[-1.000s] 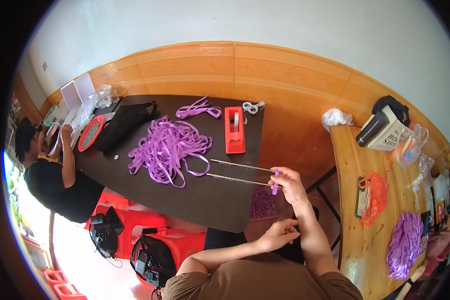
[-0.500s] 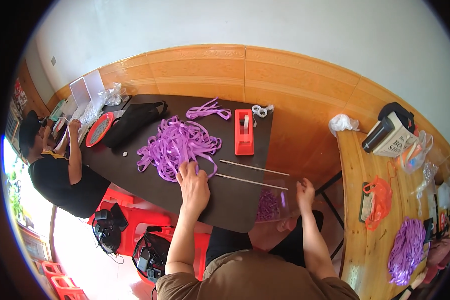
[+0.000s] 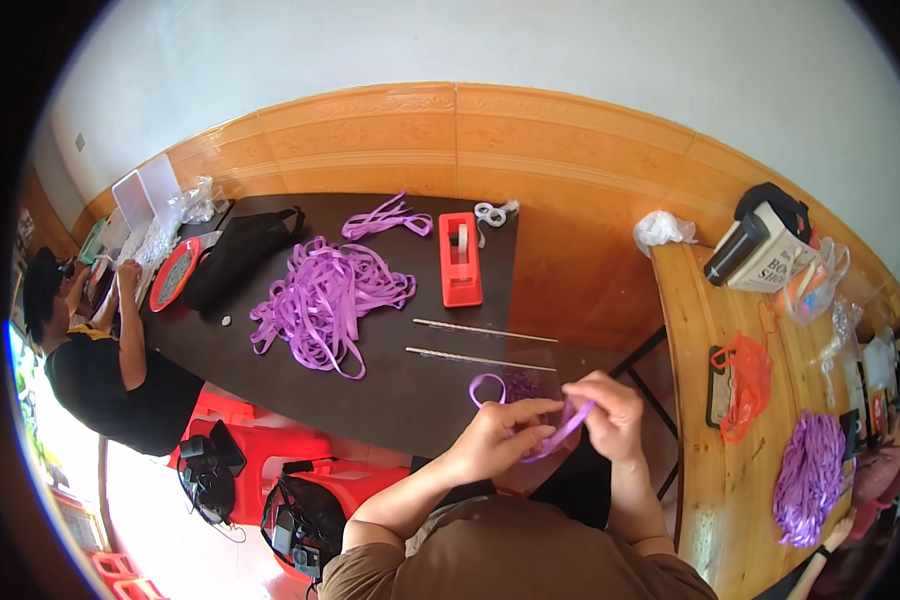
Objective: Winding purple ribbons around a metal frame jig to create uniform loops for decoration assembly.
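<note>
My left hand [image 3: 500,438] and my right hand [image 3: 610,412] are close together in front of my body, near the dark table's right corner. A purple ribbon [image 3: 569,434] stretches between them, pinched in the fingers of both, and a loop of it sticks up behind my left hand. Further left on the table lies a tangled pile of purple ribbons [image 3: 320,295]. Two thin pale sticks, a far one [image 3: 485,330] and a near one [image 3: 480,359], lie side by side and jut past the table's right edge. Below, partly hidden by my hands, are purple pieces [image 3: 520,385] in a clear container.
A red tape dispenser [image 3: 460,285], white-handled scissors [image 3: 492,212], a small ribbon bunch [image 3: 385,220] and a black bag [image 3: 240,260] are on the table. Someone in black [image 3: 120,385] works at the left. The wooden table [image 3: 690,400] at right holds an orange bag [image 3: 743,385] and more ribbons [image 3: 808,480].
My left hand has left the ribbon pile and moved right with a purple ribbon. My right hand has come inward to meet it, and both now grip the ribbon. The view has shifted slightly.
</note>
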